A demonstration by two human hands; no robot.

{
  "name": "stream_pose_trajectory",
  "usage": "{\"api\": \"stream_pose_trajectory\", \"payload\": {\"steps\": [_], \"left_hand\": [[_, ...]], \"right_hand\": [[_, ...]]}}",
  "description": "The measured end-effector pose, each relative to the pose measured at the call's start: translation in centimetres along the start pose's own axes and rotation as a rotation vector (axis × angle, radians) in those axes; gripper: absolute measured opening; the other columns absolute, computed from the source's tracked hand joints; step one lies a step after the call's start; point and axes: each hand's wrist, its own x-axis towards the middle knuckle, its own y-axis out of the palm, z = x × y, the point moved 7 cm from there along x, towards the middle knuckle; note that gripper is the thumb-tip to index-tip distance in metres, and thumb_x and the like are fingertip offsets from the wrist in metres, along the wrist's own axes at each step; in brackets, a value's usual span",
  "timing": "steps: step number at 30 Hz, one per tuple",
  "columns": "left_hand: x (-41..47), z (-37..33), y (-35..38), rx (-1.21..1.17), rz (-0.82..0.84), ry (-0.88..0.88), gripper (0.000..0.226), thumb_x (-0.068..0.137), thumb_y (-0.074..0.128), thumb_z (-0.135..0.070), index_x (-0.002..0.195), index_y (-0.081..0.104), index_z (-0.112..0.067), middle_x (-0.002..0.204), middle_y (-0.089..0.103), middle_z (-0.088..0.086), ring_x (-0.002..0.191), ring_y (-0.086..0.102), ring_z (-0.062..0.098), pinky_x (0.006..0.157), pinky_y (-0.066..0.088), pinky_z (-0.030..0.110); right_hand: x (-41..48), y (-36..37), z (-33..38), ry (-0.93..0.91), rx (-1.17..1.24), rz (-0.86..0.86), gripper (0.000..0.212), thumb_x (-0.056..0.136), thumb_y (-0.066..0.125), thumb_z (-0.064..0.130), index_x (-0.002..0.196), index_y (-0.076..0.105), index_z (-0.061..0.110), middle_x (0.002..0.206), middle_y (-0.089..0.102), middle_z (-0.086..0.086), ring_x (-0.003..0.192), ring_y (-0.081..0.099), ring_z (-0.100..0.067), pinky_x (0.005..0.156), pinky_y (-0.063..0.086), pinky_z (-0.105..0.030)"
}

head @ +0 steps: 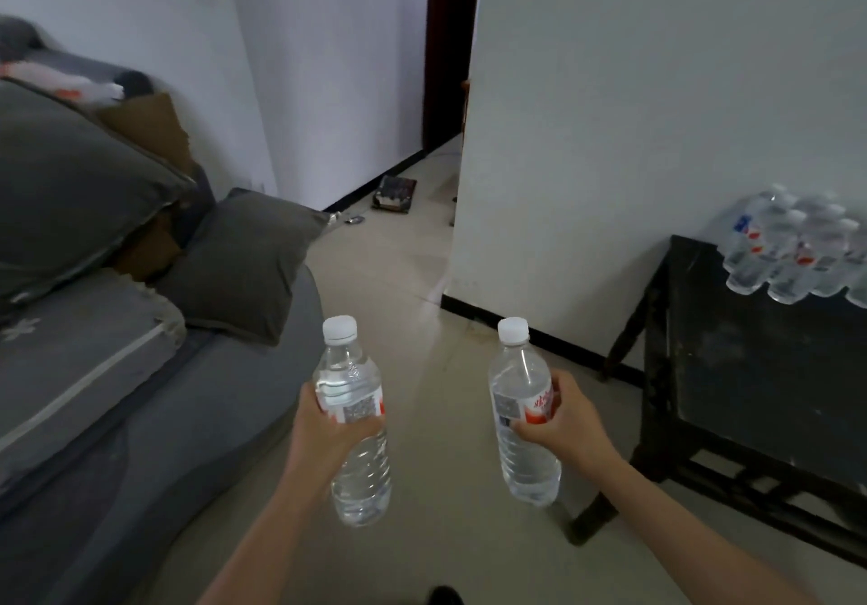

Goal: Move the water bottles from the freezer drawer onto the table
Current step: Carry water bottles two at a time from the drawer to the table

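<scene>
Grey sofa (140,370): hemmed the walkway on the left
Tiled floor (403,266): lay open between sofa and table, gave turning room
Black table (750,393): stood at right, kept bare top along its near edge
Bottle cluster (793,248): crowded the table's far corner
Left bottle (352,398): carried upright over the floor, gripped by left hand (328,426)
Right bottle (523,398): upright too, gripped by right hand (563,421), nearer the table
Carry: judged under way; next called for setting both inside the edge, short of the cluster

Dark table (750,393): bottle cluster (793,252) at far corner.
</scene>
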Motion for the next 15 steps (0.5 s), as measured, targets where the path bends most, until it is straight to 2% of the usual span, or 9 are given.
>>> {"api": "stream_pose_trajectory", "payload": {"steps": [2,5,8,11,13,15], "left_hand": [[3.1,-1.3,2.1,0.004,-0.018,0.019,0.067,0.049,0.084,-0.007,0.106,0.049,-0.009,0.096,0.065,0.014,0.085,0.065,0.029,0.072,0.054,0.038],[7.0,-3.2,5.4,0.020,0.021,0.039,0.072,0.042,0.080,-0.014,0.107,0.051,-0.006,0.095,0.065,0.016,0.083,0.066,0.032,0.075,0.055,0.045],[10.9,-4.3,8.3,0.055,0.052,0.075,0.067,0.048,0.082,-0.010,0.107,0.052,-0.003,0.093,0.066,0.017,0.081,0.066,0.031,0.071,0.055,0.042],[14.0,-4.3,11.4,0.097,0.105,0.073,0.061,0.048,0.082,-0.012,0.102,0.056,-0.001,0.088,0.067,0.017,0.078,0.067,0.032,0.067,0.054,0.038],[15.9,-4.2,13.3,0.115,0.121,0.080,0.050,0.053,0.084,-0.002,0.096,0.058,-0.001,0.083,0.068,0.016,0.075,0.068,0.032,0.062,0.053,0.033],[18.2,-4.1,15.5,0.112,0.138,0.069,0.049,0.057,0.081,0.003,0.100,0.056,-0.003,0.087,0.068,0.015,0.077,0.067,0.031,0.063,0.052,0.032]], "right_hand": [[3.4,-0.8,-0.8,0.010,0.027,-0.013,0.063,0.061,0.082,0.017,0.109,0.042,0.021,0.095,0.053,0.010,0.086,0.055,-0.009,0.070,0.042,-0.016],[8.1,-2.2,-1.7,0.015,0.041,-0.023,0.061,0.061,0.083,0.017,0.107,0.043,0.021,0.093,0.054,0.010,0.085,0.055,-0.008,0.068,0.043,-0.016],[12.4,-4.1,-2.3,0.017,0.055,-0.048,0.060,0.062,0.082,0.017,0.104,0.040,0.024,0.094,0.053,0.009,0.088,0.056,-0.013,0.074,0.046,-0.022],[15.3,-5.7,-3.8,0.040,0.061,-0.081,0.064,0.062,0.082,0.017,0.109,0.039,0.025,0.094,0.051,0.014,0.085,0.053,-0.006,0.070,0.043,-0.014],[16.7,-6.7,-4.8,0.073,0.070,-0.096,0.067,0.062,0.082,0.017,0.112,0.038,0.024,0.093,0.048,0.018,0.085,0.051,-0.002,0.067,0.040,-0.011],[18.6,-7.6,-5.9,0.104,0.078,-0.117,0.067,0.062,0.082,0.017,0.110,0.037,0.026,0.092,0.047,0.020,0.084,0.050,0.000,0.066,0.039,-0.010]]}}
